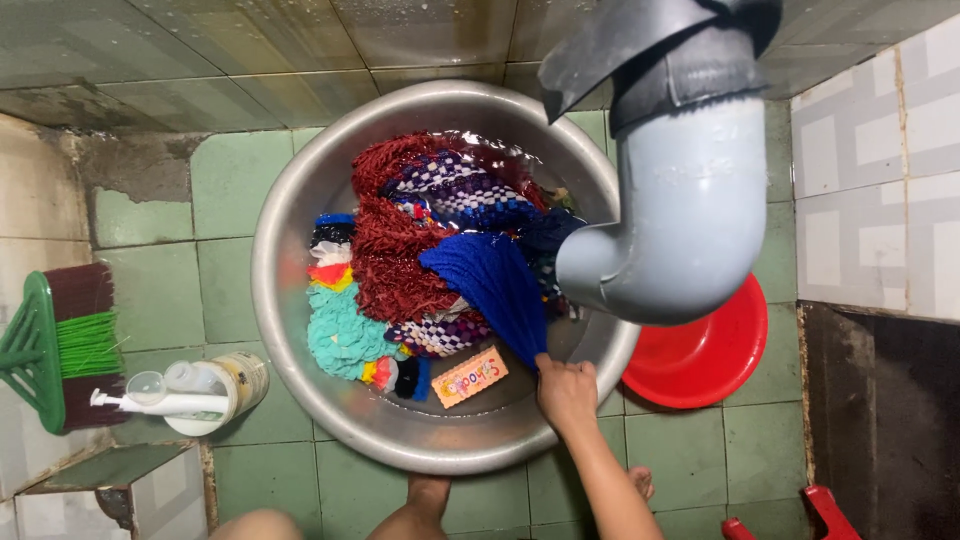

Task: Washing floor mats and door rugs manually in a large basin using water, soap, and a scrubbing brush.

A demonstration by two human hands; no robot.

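The right hand (pixel 566 392) is closed around the corner of a blue cloth (pixel 492 283), a ribbed, wet piece that fans out from the grip across a heap of colourful laundry in the steel basin (pixel 290 300). The left hand is out of view. The basin sits on a green tiled floor (pixel 680 450), with a red bowl (pixel 710 360) just beside it and a grey pipe (pixel 690 200) overhead.

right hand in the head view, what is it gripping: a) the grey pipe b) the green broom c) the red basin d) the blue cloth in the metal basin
d: the right hand pinches the lower end of the blue cloth over the rim of the metal basin, well away from the red basin beside it.
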